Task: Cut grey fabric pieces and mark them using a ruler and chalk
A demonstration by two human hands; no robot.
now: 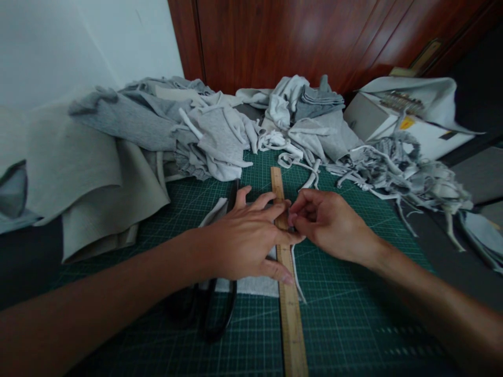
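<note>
My left hand (pixel 247 238) lies flat with its fingers spread, pressing on a wooden ruler (pixel 293 319) and on a piece of light grey fabric (pixel 251 286) beneath it. A thin strip of the fabric shows along the ruler's right edge. My right hand (pixel 328 222) is closed in a pinch at that edge, close to the left fingertips. Whatever sits between its thumb and fingers is hidden. A pair of scissors (pixel 220 319) with black handles lies partly under my left hand, on the left side of the fabric.
A green cutting mat (pixel 346 324) covers the work surface. Grey fabric heaps (pixel 220 128) line the back, with folded beige sheets (pixel 78 173) at left. Tangled scraps (pixel 408 162) lie at right, before a white box (pixel 377 112). A reddish wooden door (pixel 275 42) stands behind.
</note>
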